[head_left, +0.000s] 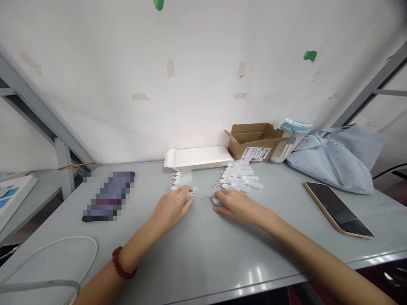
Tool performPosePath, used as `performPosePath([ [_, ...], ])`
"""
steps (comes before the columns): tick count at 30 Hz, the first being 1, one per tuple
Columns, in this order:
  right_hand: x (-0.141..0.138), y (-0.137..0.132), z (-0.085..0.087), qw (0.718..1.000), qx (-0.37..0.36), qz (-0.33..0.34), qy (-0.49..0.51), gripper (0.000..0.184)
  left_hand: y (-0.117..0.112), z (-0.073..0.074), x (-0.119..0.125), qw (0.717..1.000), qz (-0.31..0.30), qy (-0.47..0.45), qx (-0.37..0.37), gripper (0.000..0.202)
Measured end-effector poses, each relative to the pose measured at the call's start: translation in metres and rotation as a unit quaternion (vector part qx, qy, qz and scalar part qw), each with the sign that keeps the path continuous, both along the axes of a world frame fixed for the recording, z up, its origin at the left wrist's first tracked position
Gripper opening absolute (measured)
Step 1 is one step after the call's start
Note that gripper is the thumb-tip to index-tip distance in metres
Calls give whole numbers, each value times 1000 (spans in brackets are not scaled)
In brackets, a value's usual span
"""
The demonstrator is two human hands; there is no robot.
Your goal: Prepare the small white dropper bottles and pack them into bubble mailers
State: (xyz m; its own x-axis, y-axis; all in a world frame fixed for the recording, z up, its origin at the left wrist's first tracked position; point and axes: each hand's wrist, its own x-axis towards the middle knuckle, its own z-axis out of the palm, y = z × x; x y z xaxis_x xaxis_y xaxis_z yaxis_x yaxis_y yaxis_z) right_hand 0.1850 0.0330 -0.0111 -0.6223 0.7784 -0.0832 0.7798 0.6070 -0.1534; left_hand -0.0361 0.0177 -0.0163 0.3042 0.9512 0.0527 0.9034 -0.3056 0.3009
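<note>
Small translucent white bottles with thin pale strings or stems at their ends lie in two groups on the grey table. My left hand (173, 207) is beside the smaller left group (183, 177), its thumb and index finger apart. The end of one bottle (194, 190) shows just past these fingertips. My right hand (235, 206) is in front of the larger right group (240, 173), its fingers closed on a small whitish bottle (216, 201), mostly hidden by them. A tiny pale bit (203, 198) lies between the hands.
A flat white box (202, 157) lies along the wall beside an open cardboard box (251, 142). Right of these are a blue-lidded cup (291, 142), a light blue cloth bag (337, 159) and a phone (338, 209). A blurred dark item (110, 197) and a white cable (92, 241) are on the left.
</note>
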Motion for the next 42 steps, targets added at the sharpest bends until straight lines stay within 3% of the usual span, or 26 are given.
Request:
performPosePath([
  [4,-7,2,-11,999,29,12,24,25,-8,-14,16,998,-63,2,4,35],
  [8,-5,7,-15,998,22,11,50,26,-7,-20,19,997,-74,2,1,38],
  [13,-3,9,-15,997,-4,2,74,29,-2,-19,14,997,-64,-33,-21,40],
  [22,-4,10,-15,996,-5,3,84,29,-2,-19,15,997,-80,-17,-7,30],
  [27,-4,9,-13,997,-6,3,77,28,-2,-20,15,997,-70,-11,-3,35],
  [35,-2,5,-12,998,20,44,42,27,-2,-20,15,997,-73,-18,-3,27],
  [42,-6,0,-11,995,-1,72,75,28,-3,-16,16,996,-89,-19,3,22],
])
